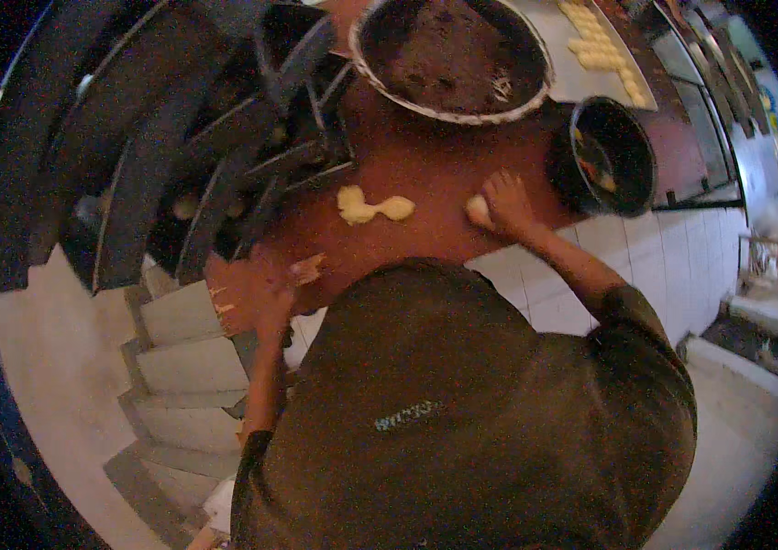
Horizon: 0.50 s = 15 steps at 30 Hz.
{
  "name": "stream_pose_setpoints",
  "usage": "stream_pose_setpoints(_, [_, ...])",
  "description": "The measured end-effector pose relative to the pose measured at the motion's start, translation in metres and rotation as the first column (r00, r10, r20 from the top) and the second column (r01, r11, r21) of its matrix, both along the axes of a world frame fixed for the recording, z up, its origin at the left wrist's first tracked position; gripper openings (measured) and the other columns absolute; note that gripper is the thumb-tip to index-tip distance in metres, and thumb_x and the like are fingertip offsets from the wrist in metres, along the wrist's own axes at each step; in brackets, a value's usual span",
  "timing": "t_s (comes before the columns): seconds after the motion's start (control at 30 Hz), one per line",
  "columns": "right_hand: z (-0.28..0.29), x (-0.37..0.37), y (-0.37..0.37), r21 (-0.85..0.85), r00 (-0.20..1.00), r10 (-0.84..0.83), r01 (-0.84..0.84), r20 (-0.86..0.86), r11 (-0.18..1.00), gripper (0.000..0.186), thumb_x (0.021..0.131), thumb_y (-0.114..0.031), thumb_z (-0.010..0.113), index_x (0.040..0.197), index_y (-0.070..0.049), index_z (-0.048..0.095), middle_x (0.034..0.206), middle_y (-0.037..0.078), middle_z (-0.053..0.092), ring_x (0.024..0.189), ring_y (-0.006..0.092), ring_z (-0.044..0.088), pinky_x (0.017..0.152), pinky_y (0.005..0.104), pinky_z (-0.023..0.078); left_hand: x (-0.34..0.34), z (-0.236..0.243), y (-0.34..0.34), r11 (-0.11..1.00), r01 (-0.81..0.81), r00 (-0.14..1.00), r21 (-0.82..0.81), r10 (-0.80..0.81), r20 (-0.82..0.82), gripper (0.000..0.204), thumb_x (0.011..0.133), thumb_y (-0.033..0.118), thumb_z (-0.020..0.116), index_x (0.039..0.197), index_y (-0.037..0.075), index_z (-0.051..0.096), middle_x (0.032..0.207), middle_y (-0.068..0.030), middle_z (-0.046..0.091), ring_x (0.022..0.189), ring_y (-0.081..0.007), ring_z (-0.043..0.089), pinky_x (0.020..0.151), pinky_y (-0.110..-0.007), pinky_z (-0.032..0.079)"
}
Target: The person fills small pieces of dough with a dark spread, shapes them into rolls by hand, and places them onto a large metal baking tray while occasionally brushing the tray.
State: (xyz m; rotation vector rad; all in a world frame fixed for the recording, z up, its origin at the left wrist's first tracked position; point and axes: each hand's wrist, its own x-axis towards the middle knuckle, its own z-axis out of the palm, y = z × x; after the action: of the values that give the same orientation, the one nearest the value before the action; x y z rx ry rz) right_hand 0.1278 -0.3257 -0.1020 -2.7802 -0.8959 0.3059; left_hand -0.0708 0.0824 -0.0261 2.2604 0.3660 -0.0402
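One dough ball (476, 209) is sitting on red tabletop (435, 165), yr R hand (506, 202) gripping it; you're wanting light, even pressure. L hand (271, 280) is blurring nr tabletop's L end; can't tell grip.

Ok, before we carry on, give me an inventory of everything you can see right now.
dough piece, narrow-waisted: one, pale yellow, mid-table
small lump: one, pale, at the right hand
table: one, reddish brown, below the hands
round pan: one, pale rim, dark brown inside, top centre
black bowl: one, table's right side; contents unclear
tray: one, whitish, top right
small dough pieces: many, pale yellow, in rows on the tray
long slats: several, near-black, left; kind unclear
tiled wall: one, white, below the table
shirt: one, dark olive-brown, lower centre
hands: two; left blurred at table's left edge, right touching the lump
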Motion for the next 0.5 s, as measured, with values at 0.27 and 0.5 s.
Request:
stream_pose_setpoints(0.27, [-0.025,-0.008,0.035,-0.207,0.978,0.208,-0.202,0.006,0.957,0.031,0.097,-0.030,0.058,0.099,-0.001,0.066,0.100,0.025,0.065,0.095,0.0438,0.058,0.086,0.0532,0.046,0.006,-0.012,-0.004,0.860,-0.027,0.991,0.509,-0.043,0.126,0.057,0.096,0.030,0.067,0.141,-0.002,0.050,0.144,-0.0212,0.053,0.115,-0.0373,0.062,0.098,-0.048,0.049])
stream_pose_setpoints(0.5, [-0.044,-0.006,0.017,0.327,0.996,-0.086,0.072,0.027,0.942,0.025,0.092,-0.021,0.064,0.104,0.001,0.066,0.107,0.025,0.062,0.099,0.0436,0.057,0.088,0.0515,0.046,-0.043,-0.073,0.047,0.966,-0.222,0.974,0.132,0.227,-0.025,0.048,0.096,0.034,0.068,0.133,0.003,0.060,0.130,-0.0255,0.060,0.115,-0.0420,0.060,0.094,-0.048,0.048])
